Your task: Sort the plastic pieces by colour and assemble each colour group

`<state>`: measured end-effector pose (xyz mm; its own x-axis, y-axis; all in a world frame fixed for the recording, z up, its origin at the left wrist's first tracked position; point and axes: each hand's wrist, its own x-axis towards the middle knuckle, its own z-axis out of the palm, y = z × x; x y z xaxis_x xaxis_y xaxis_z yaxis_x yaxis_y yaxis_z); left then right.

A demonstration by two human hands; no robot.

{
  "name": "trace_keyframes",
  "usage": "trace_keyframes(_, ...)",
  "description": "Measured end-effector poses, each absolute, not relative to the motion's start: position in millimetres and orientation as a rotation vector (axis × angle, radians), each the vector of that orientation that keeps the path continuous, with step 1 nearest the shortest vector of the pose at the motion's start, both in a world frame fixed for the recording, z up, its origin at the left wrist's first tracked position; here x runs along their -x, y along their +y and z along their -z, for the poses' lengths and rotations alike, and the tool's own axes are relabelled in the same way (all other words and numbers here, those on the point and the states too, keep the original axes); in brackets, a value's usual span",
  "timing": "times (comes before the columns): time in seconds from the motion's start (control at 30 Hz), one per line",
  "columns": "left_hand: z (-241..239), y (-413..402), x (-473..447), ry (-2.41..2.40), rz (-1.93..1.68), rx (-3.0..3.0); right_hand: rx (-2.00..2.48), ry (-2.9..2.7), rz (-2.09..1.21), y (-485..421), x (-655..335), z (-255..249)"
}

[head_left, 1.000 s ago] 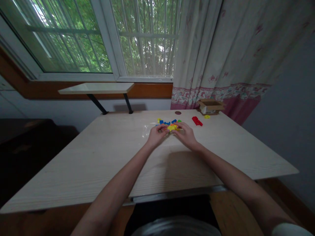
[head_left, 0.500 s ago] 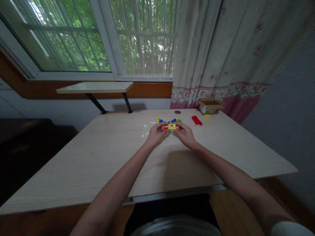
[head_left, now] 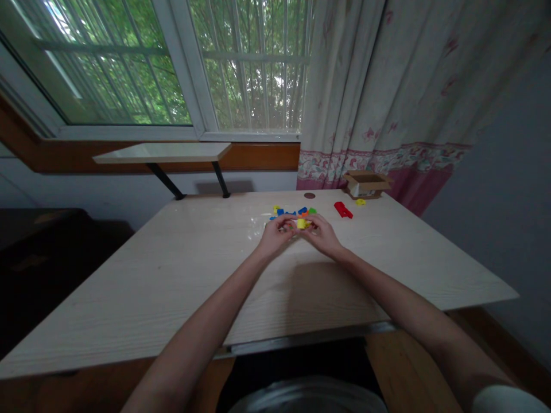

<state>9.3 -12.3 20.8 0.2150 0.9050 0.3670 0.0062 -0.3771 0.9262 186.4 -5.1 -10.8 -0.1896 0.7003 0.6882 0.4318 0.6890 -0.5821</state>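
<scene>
While left hand faces right hand, yellow piece midway, held between both

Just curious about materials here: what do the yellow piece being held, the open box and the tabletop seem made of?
Yellow piece: probably smooth plastic, by its bright, even colour. Open box: likely matte cardboard, brown with flaps. Tabletop: perhaps wood or printed laminate, slightly glossy, showing grain and reflections.
</scene>
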Motion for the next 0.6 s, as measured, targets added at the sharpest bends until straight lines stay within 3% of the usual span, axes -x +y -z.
trace_keyframes(0.6, -21.2, -14.0, -10.3, 0.831, -1.267, -1.572, 0.898, -1.826, -0.332, -3.6, -187.1, 12.3)
